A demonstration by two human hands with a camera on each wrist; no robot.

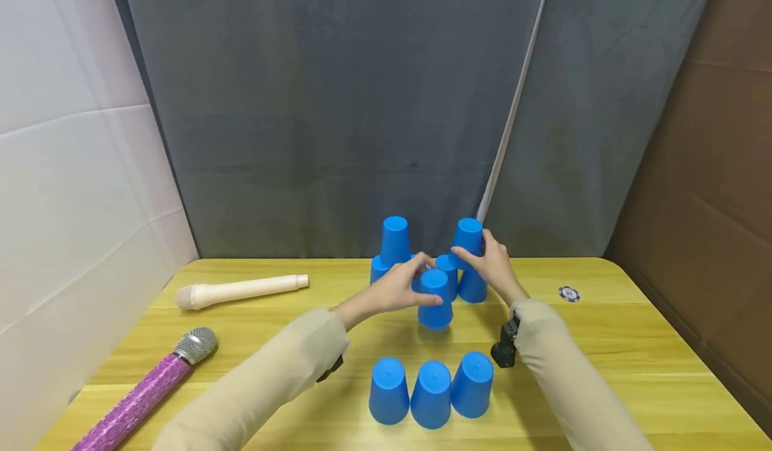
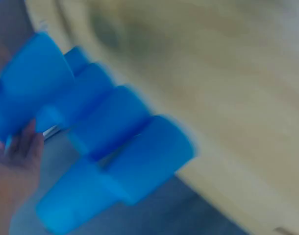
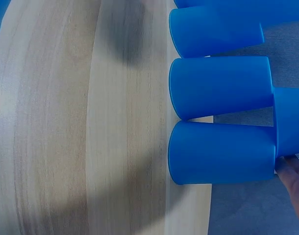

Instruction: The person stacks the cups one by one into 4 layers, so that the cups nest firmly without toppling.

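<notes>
— What do I have in the hands now?

— I see my left hand (image 1: pixel 403 289) curled round one blue cup (image 1: pixel 435 298), upside down and lifted a little above the table (image 1: pixel 603 344) — there is a shadow under it. My right hand (image 1: pixel 491 263) pinches the upper right cup (image 1: pixel 467 239), which sits on top of the back row (image 1: pixel 446 277) of cups, at the far edge of the table. Thumb and fingers are bent on its side.

— And where does the held cup lie from the stack?

— Just in front of it, between the two upper cups. The other upper cup (image 1: pixel 395 238) stands to the left, the right-hand one is slightly tilted. The long axis of my cup is upright, mouth down, like the others. The left hand is the nearer one to the gap in the middle; the right hand is at the right side of the stack.

— Anything else close?

— Three more cups (image 1: pixel 431 391) stand near me, mouth down and touching each other. In the left wrist view all is blurred, so I cannot tell the finger positions from there.
</notes>
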